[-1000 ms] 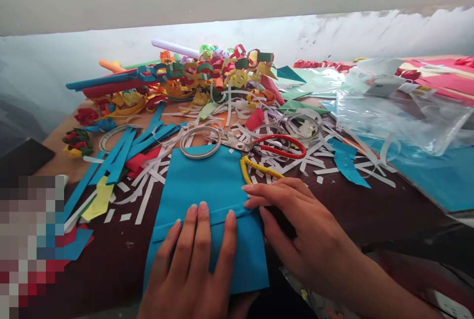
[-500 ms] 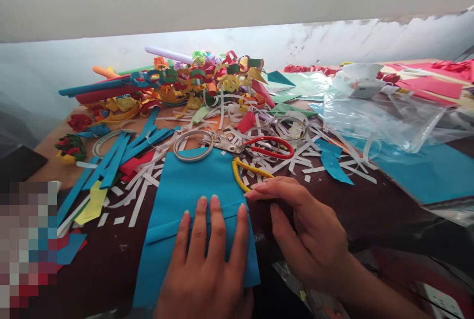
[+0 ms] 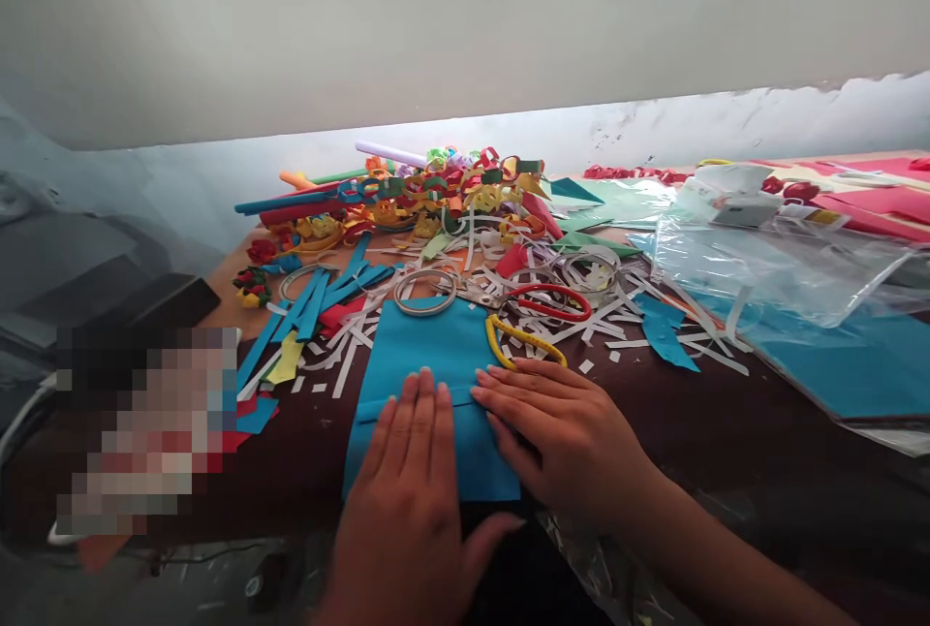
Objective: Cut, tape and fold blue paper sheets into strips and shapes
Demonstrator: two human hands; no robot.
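A sheet of blue paper (image 3: 421, 345) lies on the dark table near its front edge, with a seam or fold running across its middle. My left hand (image 3: 414, 471) rests flat on the paper with the fingers stretched out over that seam. My right hand (image 3: 559, 422) lies palm down at the sheet's right side, its fingertips touching the paper by the seam's right end. Just beyond the right hand are scissors with one red and one yellow handle (image 3: 523, 343). A roll of narrow tape (image 3: 425, 293) sits on the paper's far edge.
White paper scraps (image 3: 356, 355) and blue strips (image 3: 312, 304) litter the table. Behind them is a heap of colourful paper chains and rolled tubes (image 3: 291, 200). Clear plastic (image 3: 785, 267) covers blue sheets (image 3: 835, 364) at the right. A black box (image 3: 160, 316) stands at the left.
My right hand has moved left, from hovering beside the scissors down onto the paper. My left hand's fingers have drawn closer together on the sheet. The view has shifted left.
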